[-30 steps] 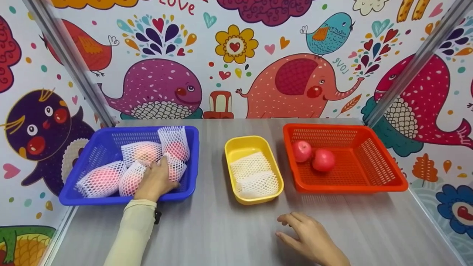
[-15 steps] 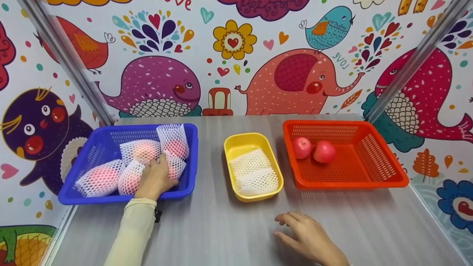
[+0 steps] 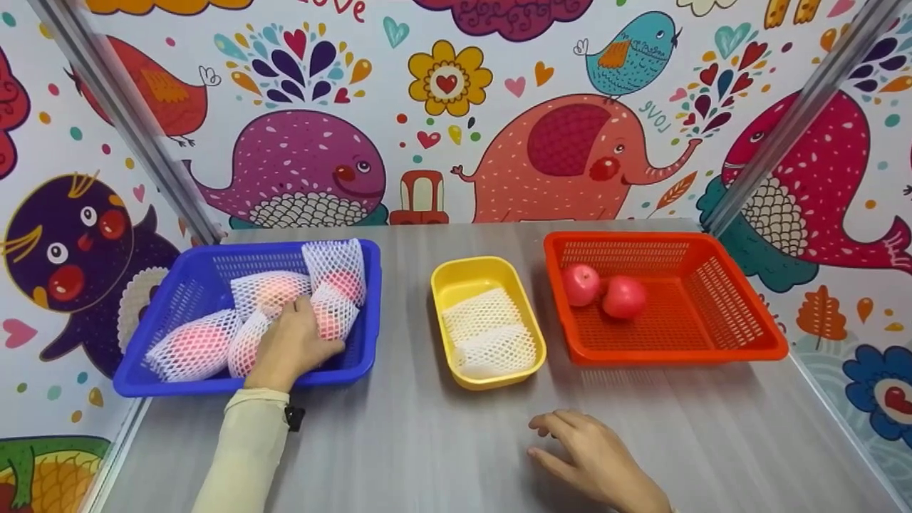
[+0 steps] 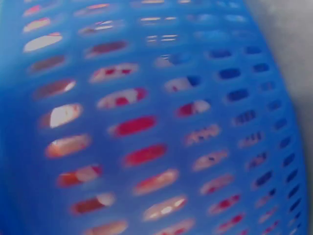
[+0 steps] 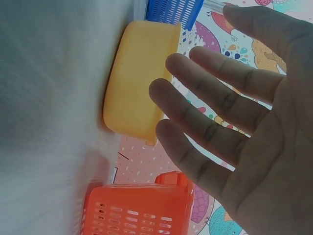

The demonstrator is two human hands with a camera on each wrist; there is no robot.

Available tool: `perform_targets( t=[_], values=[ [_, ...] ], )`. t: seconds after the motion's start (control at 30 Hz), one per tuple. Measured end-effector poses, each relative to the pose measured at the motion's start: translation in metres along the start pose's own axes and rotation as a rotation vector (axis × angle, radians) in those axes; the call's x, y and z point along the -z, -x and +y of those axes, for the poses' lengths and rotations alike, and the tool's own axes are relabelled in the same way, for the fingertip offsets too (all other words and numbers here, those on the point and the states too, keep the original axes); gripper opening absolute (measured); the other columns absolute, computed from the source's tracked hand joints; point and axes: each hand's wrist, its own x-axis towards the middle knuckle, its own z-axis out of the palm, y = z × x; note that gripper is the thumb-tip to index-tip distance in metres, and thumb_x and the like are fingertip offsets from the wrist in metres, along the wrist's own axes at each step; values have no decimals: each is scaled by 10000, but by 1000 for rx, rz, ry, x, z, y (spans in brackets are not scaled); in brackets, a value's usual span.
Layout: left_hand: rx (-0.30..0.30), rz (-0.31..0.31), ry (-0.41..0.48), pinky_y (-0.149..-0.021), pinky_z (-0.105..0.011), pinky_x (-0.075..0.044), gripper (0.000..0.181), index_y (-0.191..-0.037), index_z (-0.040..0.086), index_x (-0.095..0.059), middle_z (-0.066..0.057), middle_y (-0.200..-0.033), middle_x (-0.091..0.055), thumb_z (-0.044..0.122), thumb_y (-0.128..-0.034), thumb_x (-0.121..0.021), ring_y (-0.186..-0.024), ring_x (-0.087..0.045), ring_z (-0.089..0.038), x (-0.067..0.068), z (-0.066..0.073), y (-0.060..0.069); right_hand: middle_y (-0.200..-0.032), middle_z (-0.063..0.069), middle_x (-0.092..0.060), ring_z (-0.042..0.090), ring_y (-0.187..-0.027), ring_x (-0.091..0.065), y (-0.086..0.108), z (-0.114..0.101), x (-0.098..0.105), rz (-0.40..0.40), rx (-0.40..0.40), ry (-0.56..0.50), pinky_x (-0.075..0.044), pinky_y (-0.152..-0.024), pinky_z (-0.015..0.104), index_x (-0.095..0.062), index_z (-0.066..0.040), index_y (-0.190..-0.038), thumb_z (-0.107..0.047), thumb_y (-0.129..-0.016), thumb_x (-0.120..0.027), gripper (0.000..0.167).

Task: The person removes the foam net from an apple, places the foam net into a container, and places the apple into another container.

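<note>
In the head view my left hand [image 3: 292,342] is inside the blue basket [image 3: 164,388], above apples in white foam nets, with its thumb spread to the right. Just right of its fingers lies one netted apple [image 3: 333,313]; another netted apple [image 3: 246,345] is partly hidden by the hand. Further netted apples, one at the left [image 3: 196,345] and one at the back [image 3: 274,291], lie around it. My right hand [image 3: 595,456] hovers over the table's front with loosely bent fingers and holds nothing. Its fingers [image 5: 210,103] are spread in the right wrist view.
A yellow tub [image 3: 463,278] with white foam nets [image 3: 491,331] stands mid-table. On the right, a red basket [image 3: 705,306] holds two bare apples [image 3: 625,298]. Patterned walls [image 3: 427,107] enclose the back and sides. Through its slots, the blue basket's side fills the left wrist view.
My left hand has shifted slightly left and away from the right-hand netted apple, which now shows more fully. The right hand has stayed nearly still.
</note>
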Motion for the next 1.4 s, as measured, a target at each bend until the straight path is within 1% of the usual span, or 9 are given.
perform_targets(
  t=[0.2,0.33,0.53,0.67,0.8,0.93,1.13,1.3,1.4],
  values=[
    [-49,71,56,-881,-657,-460,966,-1457,-91,-308,-359,-1286,-432,294,-723,-805,-1038,-551,-557,13,11,10,-924,-101,-647,59,-823,-601,1,-1,-1,-13,-7,-5,-544,-707,343,-695,-165,-1067,-355,-896,-751,261],
    [-101,115,77,-921,-655,-444,983,-1493,-32,-317,-329,-1332,-414,267,-707,-824,-1122,-513,-516,19,21,18,-920,-84,-649,58,-820,-598,2,-2,-1,-30,-9,-20,-544,-697,338,-693,-164,-1077,-360,-900,-748,270],
    [-275,171,45,-958,-630,-437,954,-1463,25,-399,-256,-1318,-460,269,-659,-851,-1175,-493,-443,30,40,32,-928,-81,-651,55,-827,-598,3,-2,-1,-43,-14,-38,-545,-697,338,-690,-168,-1085,-385,-921,-722,274],
    [-396,175,20,-994,-571,-440,938,-1440,58,-443,-192,-1286,-497,285,-635,-869,-1178,-506,-376,36,56,41,-936,-85,-649,50,-835,-601,5,-2,-2,-25,0,-54,-548,-701,333,-686,-170,-1088,-389,-928,-713,273],
    [-486,170,-17,-982,-558,-459,967,-1442,56,-454,-179,-1287,-520,290,-611,-888,-1171,-528,-358,36,70,49,-933,-86,-649,52,-832,-605,6,-3,-4,-4,10,-66,-548,-701,326,-685,-170,-1080,-369,-925,-721,255],
    [-584,154,-54,-977,-524,-476,953,-1423,47,-473,-179,-1281,-548,323,-607,-883,-1139,-564,-349,28,82,57,-939,-79,-651,78,-835,-619,6,-4,-4,-32,-9,-91,-551,-709,330,-685,-163,-1083,-380,-938,-702,262],
    [-702,74,-62,-984,-464,-483,945,-1423,46,-472,-157,-1271,-558,360,-628,-876,-1128,-573,-316,7,100,64,-938,-75,-653,84,-835,-620,3,-4,-1,-64,-32,-87,-552,-713,339,-687,-169,-1087,-400,-943,-690,272],
    [-757,-9,-86,-988,-467,-480,998,-1453,48,-440,-161,-1285,-554,382,-623,-884,-1149,-569,-314,-17,109,74,-937,-81,-652,60,-838,-608,3,-4,-2,-54,-15,-79,-551,-713,335,-687,-168,-1086,-362,-927,-720,253],
    [-776,-84,-89,-1000,-457,-473,1015,-1470,52,-420,-158,-1307,-544,378,-632,-891,-1171,-561,-302,-35,114,81,-939,-89,-648,50,-839,-602,3,-5,-3,-51,-8,-78,-550,-712,334,-685,-167,-1084,-345,-921,-730,246]
  ],
)
